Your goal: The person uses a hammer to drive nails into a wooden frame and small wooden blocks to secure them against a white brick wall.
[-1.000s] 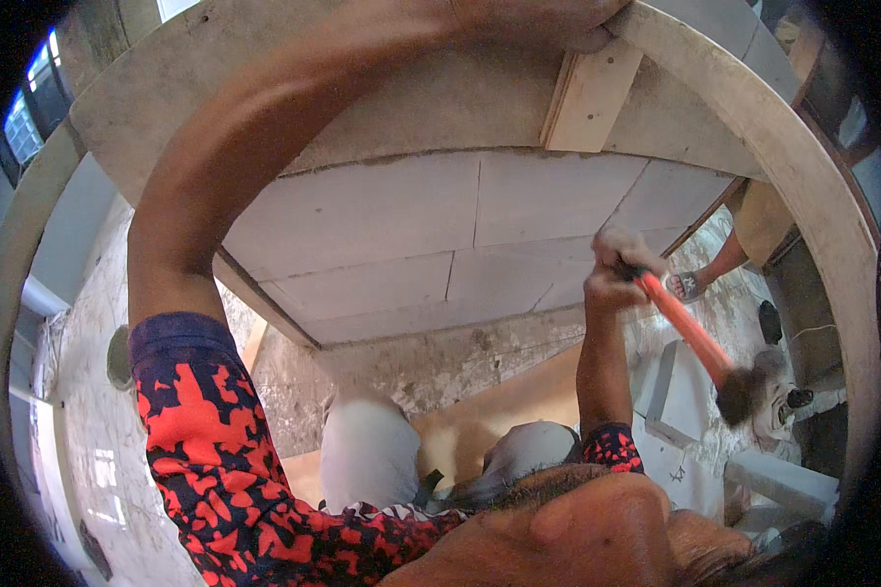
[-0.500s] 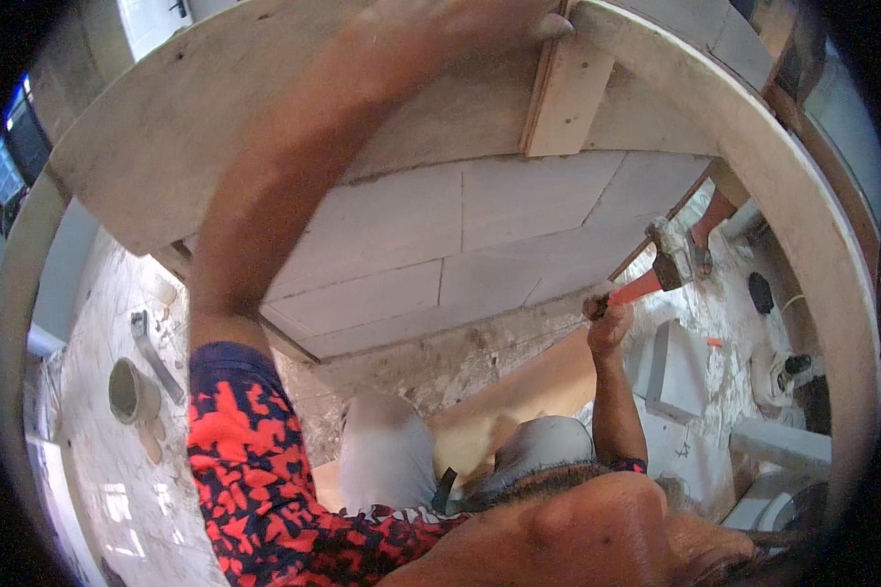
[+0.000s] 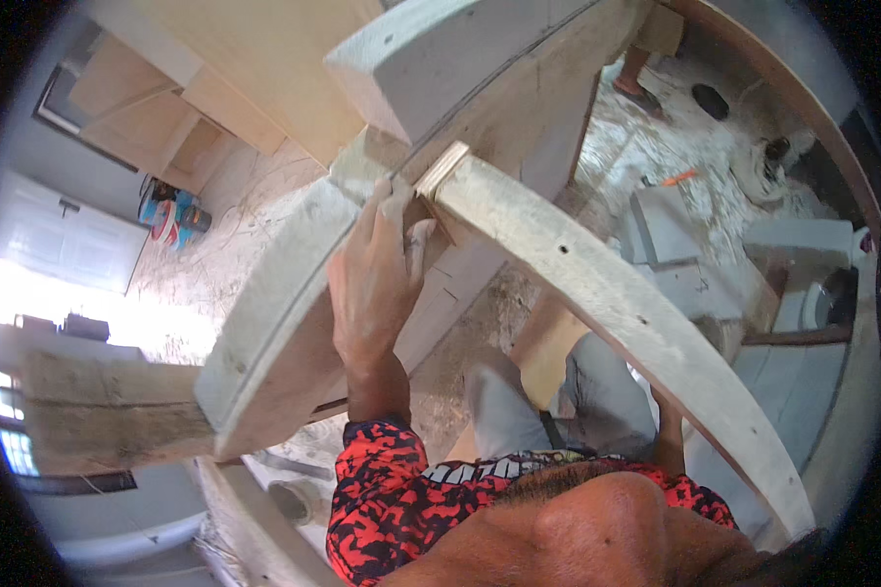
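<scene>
My left hand [image 3: 374, 279] reaches up to a curved row of pale grey blocks. Its fingers are stretched along the edge at a joint, with the thumb apart. A long pale block [image 3: 279, 279] lies on the left of the joint, another block [image 3: 440, 73] on its far side, and a small broken-looking piece [image 3: 367, 158] fills the space between. Right beside the fingers is the end of a curved wooden strip [image 3: 597, 264], which arcs toward the lower right. Of my right arm only a bit of forearm [image 3: 669, 435] shows; the strip hides the hand.
Cut pale blocks [image 3: 661, 225] lie on the dusty floor at right, with an orange-handled tool [image 3: 675, 178] close by. A bucket [image 3: 289, 501] stands at lower left. Another person's sandalled foot [image 3: 641, 96] is at the far right. Wooden cabinet panels [image 3: 255, 59] stand beyond the blocks.
The view has tilted over the top of the curved structure. My left hand now shows at the block joint. My right hand, earlier holding a red-handled hammer, has gone behind the strip.
</scene>
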### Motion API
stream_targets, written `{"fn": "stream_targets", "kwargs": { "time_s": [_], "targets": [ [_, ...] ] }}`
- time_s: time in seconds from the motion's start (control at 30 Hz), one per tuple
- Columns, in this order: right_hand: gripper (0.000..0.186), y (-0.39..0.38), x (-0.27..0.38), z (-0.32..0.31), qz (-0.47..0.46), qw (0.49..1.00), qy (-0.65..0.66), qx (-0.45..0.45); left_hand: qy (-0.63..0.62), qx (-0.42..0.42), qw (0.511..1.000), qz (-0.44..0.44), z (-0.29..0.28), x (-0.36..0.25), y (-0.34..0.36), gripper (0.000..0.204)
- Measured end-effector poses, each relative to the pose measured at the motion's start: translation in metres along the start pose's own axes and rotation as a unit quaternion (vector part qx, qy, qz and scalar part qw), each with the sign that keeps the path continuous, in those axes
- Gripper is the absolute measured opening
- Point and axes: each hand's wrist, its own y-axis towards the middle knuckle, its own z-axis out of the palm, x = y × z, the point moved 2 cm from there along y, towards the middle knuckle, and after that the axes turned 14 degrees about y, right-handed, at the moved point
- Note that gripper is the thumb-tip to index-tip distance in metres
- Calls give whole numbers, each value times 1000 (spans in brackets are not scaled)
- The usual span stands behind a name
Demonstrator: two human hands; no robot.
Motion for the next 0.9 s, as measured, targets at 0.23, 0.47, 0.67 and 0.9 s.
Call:
{"fn": "stream_targets", "kwargs": {
  "time_s": [0.23, 0.47, 0.67, 0.9],
  "targets": [
    [44, -80, 83, -91, 181, 980, -49, -60, -191, 86, 964, -165, -17, 5, 16, 24],
    [41, -135, 157, -146, 359, 928, -30, -89, -528, 276, 604, -529, -27, -24, -16, 25],
    [38, -140, 192, -175, 472, 880, 6, -40, -523, 474, 234, -669, -41, -105, -91, 16],
    [34, -134, 172, -196, 525, 848, 66, 23, -505, 535, 324, -594, -71, -173, -71, 16]
  ]
}}
